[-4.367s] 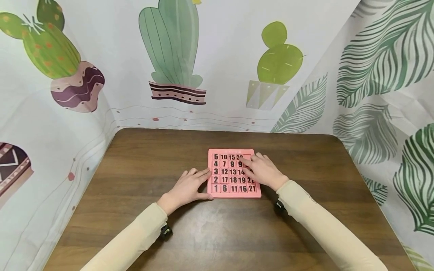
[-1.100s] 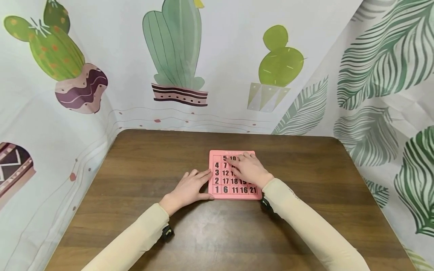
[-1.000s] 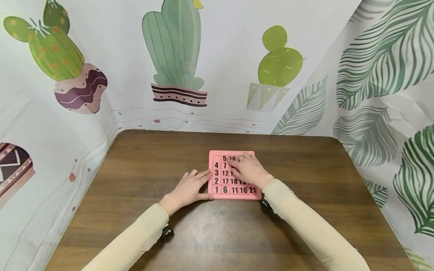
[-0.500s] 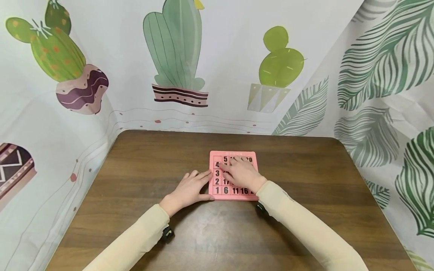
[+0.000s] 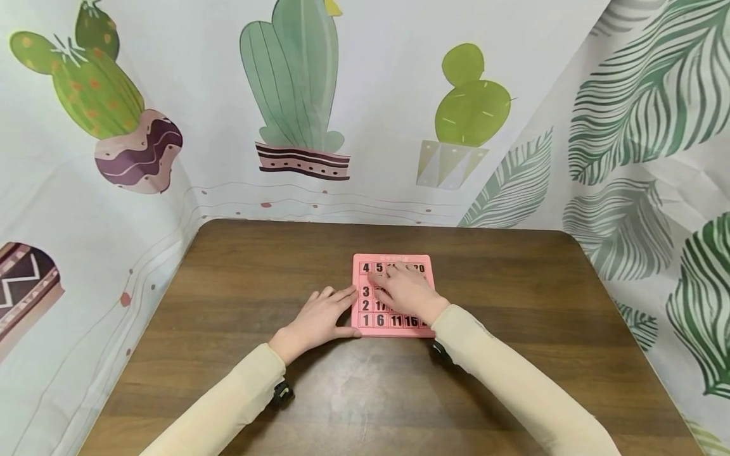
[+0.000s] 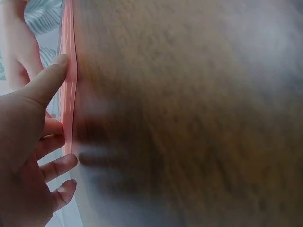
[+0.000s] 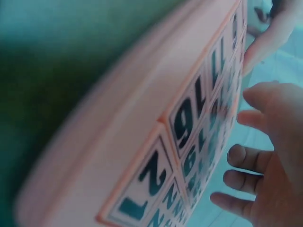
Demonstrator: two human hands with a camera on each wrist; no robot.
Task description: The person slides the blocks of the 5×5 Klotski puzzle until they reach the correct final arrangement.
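Note:
In the head view a pink sliding number puzzle [image 5: 393, 332] lies flat on the table, with black numbers on square tiles. The tile marked 4 [image 5: 366, 268] sits in the top left corner; a bare slot shows between it and the tile marked 3 [image 5: 365, 292]. My left hand [image 5: 315, 323] rests against the puzzle's left edge, thumb at the near left corner, fingers stretched out. Over the middle tiles lies my right hand [image 5: 407, 292], its index fingertip at that slot, hiding several numbers. The right wrist view shows its fingers [image 7: 248, 158] extended and loosely bent.
The brown wooden table [image 5: 274, 253] has its far edge against a white cloth backdrop [image 5: 382, 95] printed with cactuses and leaves. Each wrist wears a black strapped device, such as the left wrist camera [image 5: 282, 392].
Earlier the slot was at top right, then top left after the top row tiles shifted right. Since half a second ago tile 4 has moved up into the corner. My left hand stays put.

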